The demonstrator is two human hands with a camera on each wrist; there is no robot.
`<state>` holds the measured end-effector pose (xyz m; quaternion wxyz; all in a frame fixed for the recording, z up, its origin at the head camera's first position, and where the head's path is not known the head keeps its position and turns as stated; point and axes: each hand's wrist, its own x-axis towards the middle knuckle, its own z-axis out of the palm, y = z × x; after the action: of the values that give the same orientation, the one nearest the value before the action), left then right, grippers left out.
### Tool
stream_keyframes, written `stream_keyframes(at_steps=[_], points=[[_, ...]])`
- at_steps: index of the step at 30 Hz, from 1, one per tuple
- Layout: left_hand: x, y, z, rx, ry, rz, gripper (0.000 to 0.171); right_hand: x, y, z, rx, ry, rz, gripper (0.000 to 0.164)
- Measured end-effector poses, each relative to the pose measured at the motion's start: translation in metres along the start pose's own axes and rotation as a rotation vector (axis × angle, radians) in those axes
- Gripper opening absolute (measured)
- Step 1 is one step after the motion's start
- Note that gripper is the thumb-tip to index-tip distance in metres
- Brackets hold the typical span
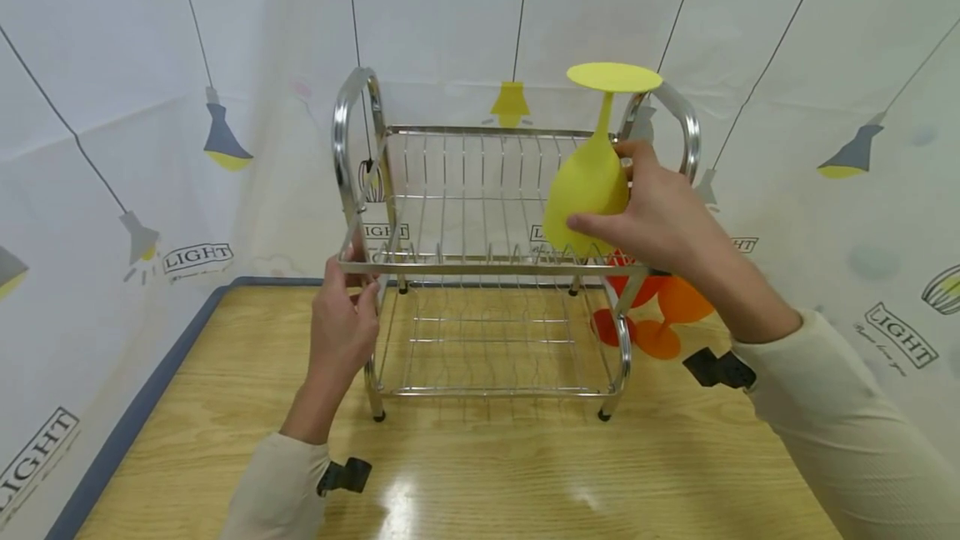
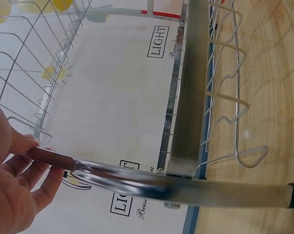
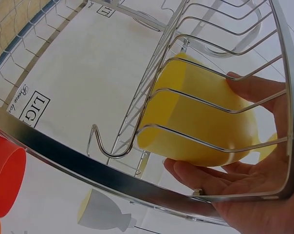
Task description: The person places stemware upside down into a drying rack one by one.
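Note:
A two-tier chrome dish rack (image 1: 487,268) stands on the wooden table. In my right hand (image 1: 663,211) is a yellow plastic wine glass (image 1: 588,182), upside down, its round foot uppermost. Thumb and fingers go around the bowl from either side. The right wrist view shows the glass (image 3: 205,117) behind the wires of the upper tier, mouth down at them, with the right hand (image 3: 256,195) around its bowl. My left hand (image 1: 341,319) grips the rack's frame at the upper tier's front left corner; in the left wrist view its fingers (image 2: 45,180) curl around the metal tube.
A red wine glass (image 1: 613,327) and an orange one (image 1: 684,300) stand upright on the table (image 1: 480,473) by the rack's right side. Curved chrome side handles (image 1: 343,140) rise at both ends of the upper tier. A printed white curtain (image 1: 450,15) hangs behind.

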<state>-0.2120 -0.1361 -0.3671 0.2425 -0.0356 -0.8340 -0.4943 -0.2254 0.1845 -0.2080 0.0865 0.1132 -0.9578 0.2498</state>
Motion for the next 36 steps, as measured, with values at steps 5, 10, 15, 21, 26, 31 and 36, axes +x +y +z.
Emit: stream_keyframes(at_steps=[5, 10, 15, 21, 26, 31, 36], points=[[-0.0004, 0.0000, -0.0003, 0.000, 0.002, 0.005, 0.043, 0.0002, -0.0014, 0.0012, -0.030, -0.039, 0.026, 0.103], [-0.0001, -0.0005, -0.0001, 0.005, 0.012, 0.015, 0.043, 0.0012, -0.0019, 0.0019, -0.043, -0.063, 0.029, 0.105], [-0.0005, -0.0013, 0.0002, -0.010, 0.013, 0.030, 0.043, 0.0007, -0.0023, 0.0010, -0.053, -0.072, 0.033, 0.105], [-0.0007, -0.0018, 0.0000, -0.014, 0.008, 0.034, 0.045, 0.0008, -0.0026, 0.0005, -0.055, -0.078, 0.032, 0.105], [-0.0006, -0.0011, -0.0001, -0.011, 0.011, 0.046, 0.045, 0.0010, -0.0023, 0.0001, -0.054, -0.071, 0.014, 0.104], [-0.0010, -0.0009, 0.0000, -0.009, 0.016, 0.049, 0.045, -0.0009, -0.0016, -0.0017, -0.033, -0.059, -0.025, 0.100], [-0.0009, -0.0019, -0.0002, 0.000, 0.019, 0.045, 0.044, -0.0057, -0.0021, -0.0057, -0.025, -0.047, -0.044, 0.098]])
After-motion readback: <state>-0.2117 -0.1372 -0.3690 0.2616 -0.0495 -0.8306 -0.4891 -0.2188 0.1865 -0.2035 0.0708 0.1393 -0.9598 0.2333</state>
